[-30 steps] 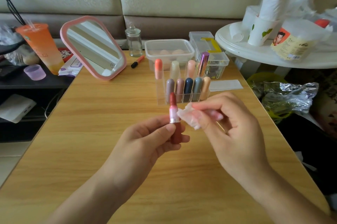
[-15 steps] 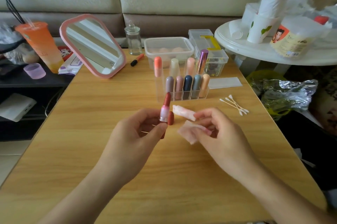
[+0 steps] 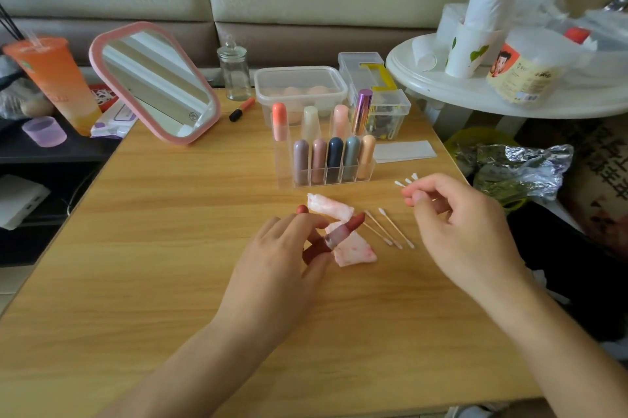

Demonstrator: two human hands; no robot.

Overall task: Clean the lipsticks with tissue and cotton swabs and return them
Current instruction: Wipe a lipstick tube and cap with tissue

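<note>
My left hand (image 3: 282,254) holds an open dark red lipstick (image 3: 341,232) low over the table, its bullet tilted to the right. The red cap (image 3: 301,209) shows just behind my fingers. Two stained tissue pieces (image 3: 355,251) lie beside the lipstick, with used cotton swabs (image 3: 390,230) to their right. My right hand (image 3: 458,224) hovers farther right, its curled fingertips at the clean cotton swabs (image 3: 406,181); the shafts are hidden, so a pinch is unclear. A clear organizer (image 3: 334,176) with several capped lipsticks stands behind.
A pink mirror (image 3: 153,84), a glass jar (image 3: 234,72), a capped orange pen (image 3: 242,109) and lidded plastic boxes (image 3: 300,88) line the wooden table's (image 3: 170,281) far edge. An orange cup (image 3: 54,81) stands left. A white round table (image 3: 475,98) with cups is at right.
My right hand let the tissue drop on the table and moved right to the clean swabs. My left hand lowered the lipstick and tipped it to the right.
</note>
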